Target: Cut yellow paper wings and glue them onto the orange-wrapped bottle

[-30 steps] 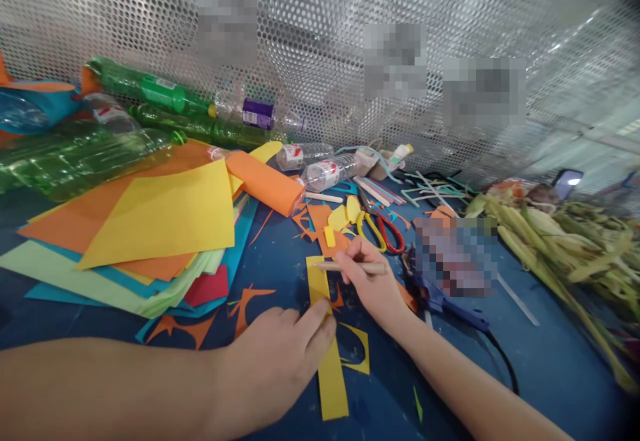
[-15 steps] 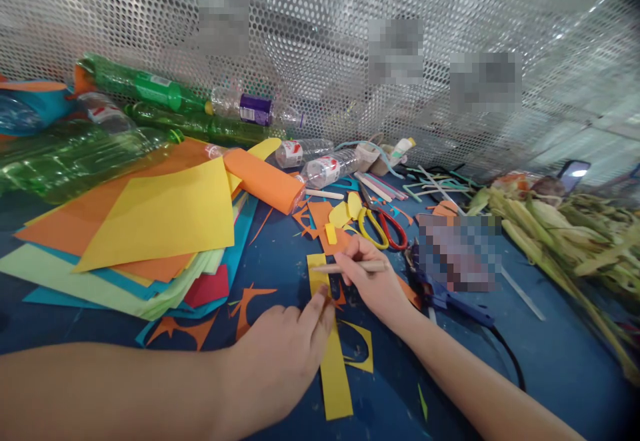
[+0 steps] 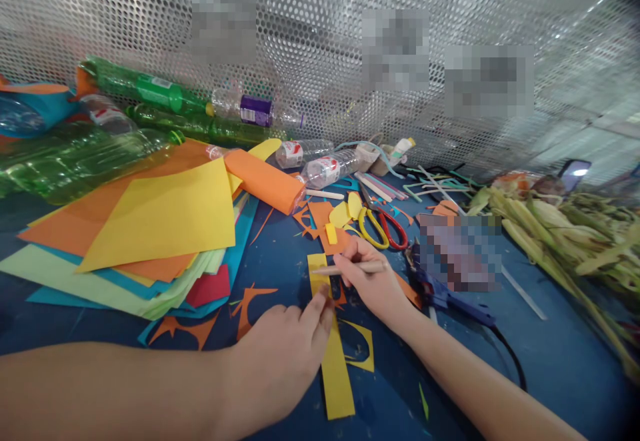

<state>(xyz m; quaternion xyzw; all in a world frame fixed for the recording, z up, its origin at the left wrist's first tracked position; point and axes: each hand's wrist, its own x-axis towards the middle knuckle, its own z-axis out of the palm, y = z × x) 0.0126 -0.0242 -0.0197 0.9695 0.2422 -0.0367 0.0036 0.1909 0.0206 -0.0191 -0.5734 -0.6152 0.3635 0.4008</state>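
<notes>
A long strip of yellow paper (image 3: pixel 337 381) lies on the blue table in front of me. My left hand (image 3: pixel 285 347) rests on it from the left, fingers stretched out and pressing near its upper part. My right hand (image 3: pixel 367 277) pinches a light wooden pencil (image 3: pixel 327 270), whose tip is at the strip's upper end. Just beyond are a small yellow paper piece (image 3: pixel 331 233) and an orange paper scrap (image 3: pixel 320 213). Beside the strip, a yellow offcut (image 3: pixel 367 341) with a rounded hole lies flat. Scissors with yellow and red handles (image 3: pixel 395 231) sit past my right hand.
A stack of coloured paper (image 3: pixel 165 214) spreads at left. Behind it lie green plastic bottles (image 3: pixel 100 154) and an orange-wrapped bottle (image 3: pixel 265 177). A blue glue gun (image 3: pixel 445 294) with a cable, a phone-like slab (image 3: pixel 457 254) and corn husks (image 3: pixel 550 241) are at right, before a perforated metal screen (image 3: pixel 310 14).
Very little differs. The pencil tip has shifted slightly to the right over the strip; both hands stay in nearly the same place.
</notes>
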